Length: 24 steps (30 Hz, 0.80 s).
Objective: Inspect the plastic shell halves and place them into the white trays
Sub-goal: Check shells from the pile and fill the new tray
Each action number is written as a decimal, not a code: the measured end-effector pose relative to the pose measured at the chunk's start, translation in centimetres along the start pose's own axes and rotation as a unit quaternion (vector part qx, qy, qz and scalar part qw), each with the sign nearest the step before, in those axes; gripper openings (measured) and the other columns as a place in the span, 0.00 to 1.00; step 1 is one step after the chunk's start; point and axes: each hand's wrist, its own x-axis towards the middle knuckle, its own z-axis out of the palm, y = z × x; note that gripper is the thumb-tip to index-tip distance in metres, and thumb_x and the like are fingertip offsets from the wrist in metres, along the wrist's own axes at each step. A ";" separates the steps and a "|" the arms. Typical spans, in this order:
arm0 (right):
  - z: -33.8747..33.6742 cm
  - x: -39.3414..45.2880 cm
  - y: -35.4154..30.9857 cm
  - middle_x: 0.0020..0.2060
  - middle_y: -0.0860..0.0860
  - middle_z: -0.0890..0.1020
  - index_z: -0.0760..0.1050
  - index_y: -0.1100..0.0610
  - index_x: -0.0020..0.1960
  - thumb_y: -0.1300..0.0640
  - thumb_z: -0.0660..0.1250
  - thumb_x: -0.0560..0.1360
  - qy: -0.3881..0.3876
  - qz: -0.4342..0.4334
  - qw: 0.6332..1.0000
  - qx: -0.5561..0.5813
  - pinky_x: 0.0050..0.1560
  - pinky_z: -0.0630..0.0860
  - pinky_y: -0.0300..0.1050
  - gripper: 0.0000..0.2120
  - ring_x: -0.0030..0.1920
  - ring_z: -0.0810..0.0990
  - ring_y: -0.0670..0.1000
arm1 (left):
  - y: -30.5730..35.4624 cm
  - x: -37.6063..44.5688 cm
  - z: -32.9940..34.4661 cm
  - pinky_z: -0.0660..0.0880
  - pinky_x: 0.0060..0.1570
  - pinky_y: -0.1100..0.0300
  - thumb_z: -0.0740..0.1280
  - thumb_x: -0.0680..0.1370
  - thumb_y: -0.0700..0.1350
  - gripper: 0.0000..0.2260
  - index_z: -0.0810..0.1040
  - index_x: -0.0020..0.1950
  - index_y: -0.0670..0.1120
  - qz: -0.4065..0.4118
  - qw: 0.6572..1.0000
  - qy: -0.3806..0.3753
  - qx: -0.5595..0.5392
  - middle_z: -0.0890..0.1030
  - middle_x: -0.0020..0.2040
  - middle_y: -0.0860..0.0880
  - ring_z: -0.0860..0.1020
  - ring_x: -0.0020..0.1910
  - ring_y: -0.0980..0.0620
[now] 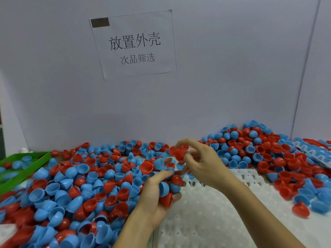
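**Desk:** What have the hands got right now?

**Me:** My left hand (157, 192) is palm up over the near edge of the pile, its grip curled round a handful of shell halves (167, 187): I can make out a blue one, a red one at the fingertips, and another red one lower in the palm. My right hand (198, 161) is raised just above and beyond it, its grip pinching a red shell half (176, 153) between thumb and middle fingers, with the index finger lifted and slightly crooked above it.

**Desk:** And the trays?

**Me:** A white tray (206, 217) lies flat on the surface right below both forearms, rows of round pockets showing. I can't see any shell seated in the pockets in view. Another white tray (311, 153) sits tilted at the far right, half buried in shells.

**Desk:** The rest of the stock?

**Me:** Loose red and blue shells (75, 190) cover the surface from the left edge to the back wall, and a second heap (259, 145) climbs the right corner. A green tray (26, 169) at the far left holds a few blue and red pieces. A paper sign (133, 44) with printed characters is stuck to the wall (232, 68) above.
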 end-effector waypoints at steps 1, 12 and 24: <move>0.1 0.0 0.0 0.34 0.51 0.83 0.76 0.40 0.50 0.61 0.58 0.79 -0.014 0.001 1.000 -0.016 0.38 0.83 0.56 0.16 0.35 0.84 0.54 | 0.1 -0.1 0.0 0.71 0.25 0.61 0.70 0.71 0.42 0.16 0.82 0.59 0.44 -0.005 1.000 -0.004 0.004 0.84 0.45 0.41 0.81 0.34 0.50; 0.2 0.0 0.7 0.42 0.50 0.83 0.68 0.43 0.55 0.60 0.64 0.80 -0.106 0.079 0.983 -0.124 0.43 0.84 0.49 0.12 0.40 0.84 0.52 | 0.3 -0.1 0.1 0.72 0.25 0.61 0.69 0.71 0.42 0.07 0.85 0.47 0.47 -0.009 0.999 -0.020 0.035 0.81 0.42 0.41 0.79 0.36 0.49; -7.0 0.5 5.6 0.48 0.48 0.83 0.83 0.54 0.55 0.62 0.71 0.76 0.128 0.148 0.954 -0.227 0.44 0.76 0.37 0.09 0.39 0.76 0.39 | -0.1 0.5 -0.3 0.69 0.23 0.62 0.69 0.70 0.40 0.20 0.78 0.62 0.43 -0.007 1.000 -0.004 0.003 0.84 0.45 0.40 0.81 0.36 0.46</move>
